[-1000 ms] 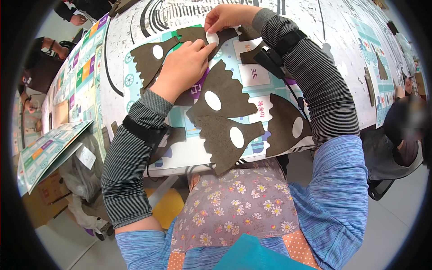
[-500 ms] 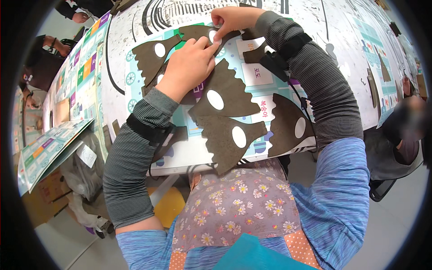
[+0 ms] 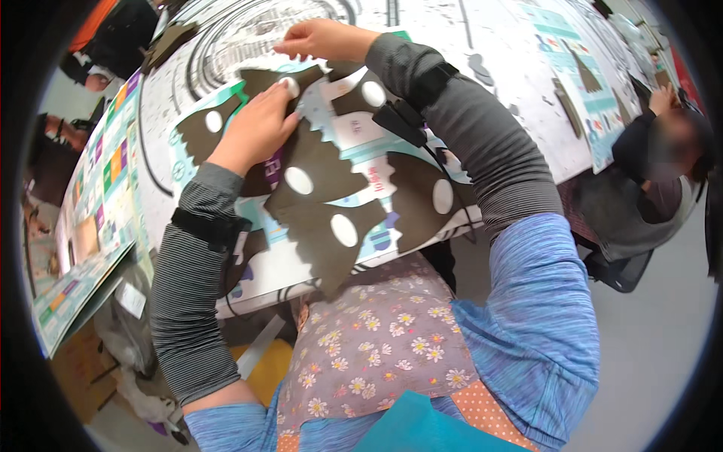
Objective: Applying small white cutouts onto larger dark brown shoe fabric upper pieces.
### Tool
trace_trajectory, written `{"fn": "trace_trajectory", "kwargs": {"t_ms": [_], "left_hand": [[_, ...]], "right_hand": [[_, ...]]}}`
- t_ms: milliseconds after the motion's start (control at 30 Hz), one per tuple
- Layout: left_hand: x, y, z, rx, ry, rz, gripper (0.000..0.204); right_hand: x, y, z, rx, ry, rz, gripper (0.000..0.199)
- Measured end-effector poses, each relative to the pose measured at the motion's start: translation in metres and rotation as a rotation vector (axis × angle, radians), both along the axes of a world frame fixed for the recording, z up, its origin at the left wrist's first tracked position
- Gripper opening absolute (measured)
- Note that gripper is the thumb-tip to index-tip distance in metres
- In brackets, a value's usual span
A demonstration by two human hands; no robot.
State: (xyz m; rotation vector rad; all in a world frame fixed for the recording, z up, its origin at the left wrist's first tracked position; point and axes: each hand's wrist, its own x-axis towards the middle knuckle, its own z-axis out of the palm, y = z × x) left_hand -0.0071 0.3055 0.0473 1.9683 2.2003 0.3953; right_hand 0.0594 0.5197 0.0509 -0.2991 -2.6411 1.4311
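Observation:
My left hand (image 3: 258, 129) lies with fingers outstretched on a dark brown flat cutout at the far side, its fingertips against a white oval (image 3: 289, 88) there. My right hand (image 3: 325, 41) hovers beyond the same cutout, fingers apart and loosely bent, with nothing visible in them. Nearer me are more brown cutouts with jagged edges and white ovals: one in the middle (image 3: 325, 175), one overhanging the near edge (image 3: 312, 241), and one at the right (image 3: 410, 196). Another (image 3: 197, 135) is left of my left hand. A printed light-blue board (image 3: 350, 129) lies beneath them, mostly covered.
The white table (image 3: 512, 128) has black line patterns. A black cable (image 3: 440, 162) hangs from my right wristband. At the left are a folded printed board (image 3: 83, 290) and a plastic bag (image 3: 124, 316). A person (image 3: 651, 188) sits at the right; others are at the far left.
My right hand has lifted off the white oval and moved away and to the left. My left hand stays on the cutout, its fingers now straighter. The whole view has shifted.

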Motion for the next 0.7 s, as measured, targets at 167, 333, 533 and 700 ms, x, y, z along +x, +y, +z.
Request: {"fn": "trace_trajectory", "kwargs": {"t_ms": [167,333,533,700], "left_hand": [[0.006,0.010,-0.006,0.235,0.158,-0.035,0.038],[0.020,0.026,0.012,0.112,0.180,-0.009,0.041],[0.013,0.027,0.019,-0.003,0.178,0.036,0.041],[0.030,0.032,0.029,0.220,0.092,-0.063,0.030]], "right_hand": [[0.097,0.084,0.040,0.545,0.193,-0.297,0.036],[0.223,0.167,0.024,1.038,-0.573,-0.255,0.029],[0.237,0.145,0.020,0.529,-0.454,-0.527,0.029],[0.249,0.149,0.029,0.313,-0.387,-0.622,0.025]]}}
